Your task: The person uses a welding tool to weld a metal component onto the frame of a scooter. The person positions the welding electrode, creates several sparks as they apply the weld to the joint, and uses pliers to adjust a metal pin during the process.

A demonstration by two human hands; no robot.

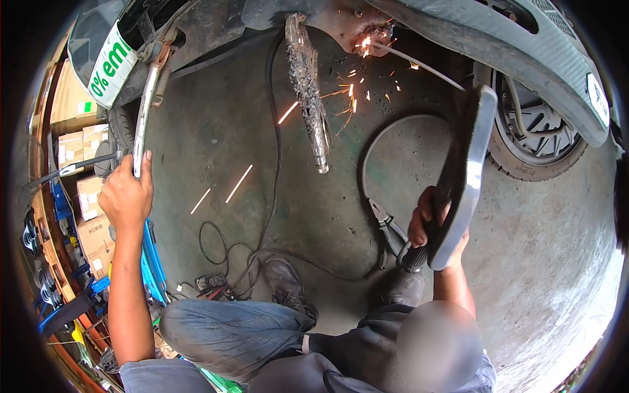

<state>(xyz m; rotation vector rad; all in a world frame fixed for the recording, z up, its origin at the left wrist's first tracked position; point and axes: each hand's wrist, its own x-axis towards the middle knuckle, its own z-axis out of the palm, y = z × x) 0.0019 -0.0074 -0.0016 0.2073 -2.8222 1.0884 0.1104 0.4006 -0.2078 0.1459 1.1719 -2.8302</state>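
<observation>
In the upper left, my left hand is wrapped around the end of a silver side stand, which has a spring beside its pivot on the vehicle. My right hand is closed around a dark electrode holder with a ribbed handle. A silver-edged welding shield partly covers that hand; how it is held I cannot tell. A thin welding electrode reaches to a rusty metal plate, where the tip glows and sparks fly. A spatter-crusted locking clamp hangs from the vehicle's underside.
A grey vehicle panel and a wheel stand at upper right. Pliers lie on the floor by my boot. Black cable winds across the floor. Cardboard boxes line the left.
</observation>
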